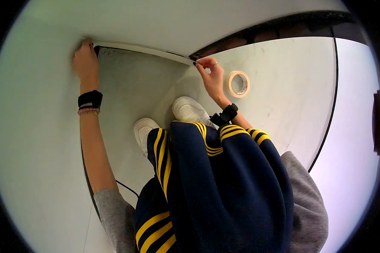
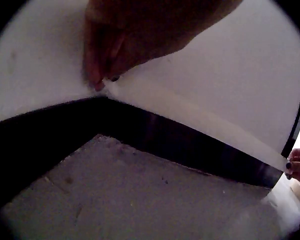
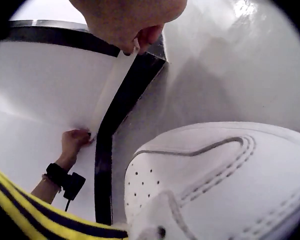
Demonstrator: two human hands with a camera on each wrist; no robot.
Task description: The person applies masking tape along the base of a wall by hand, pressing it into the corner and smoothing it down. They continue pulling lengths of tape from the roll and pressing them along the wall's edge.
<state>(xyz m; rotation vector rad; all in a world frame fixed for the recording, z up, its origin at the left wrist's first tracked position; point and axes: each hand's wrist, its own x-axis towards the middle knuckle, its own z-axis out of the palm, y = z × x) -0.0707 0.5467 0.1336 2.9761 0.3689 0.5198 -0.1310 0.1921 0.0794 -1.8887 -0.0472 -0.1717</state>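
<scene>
A pale strip of masking tape (image 1: 150,51) stretches between the two hands, along the top of a black baseboard (image 2: 155,132). At the inner wall corner, my left hand (image 1: 86,63) pinches one end of the strip, its fingertips right at the wall. My right hand (image 1: 212,76) pinches the other end between thumb and fingers at the outer corner, where the baseboard turns. In the right wrist view the tape (image 3: 111,87) runs just above the baseboard's upper edge. A roll of masking tape (image 1: 229,86) lies flat on the floor beside the right hand.
White shoes (image 1: 190,110) stand on the grey floor (image 1: 131,84) between the arms, close to the baseboard. Another dark baseboard (image 1: 278,33) runs off to the right. A thin black cable (image 1: 128,187) hangs near the left forearm. A dark line crosses the floor at right.
</scene>
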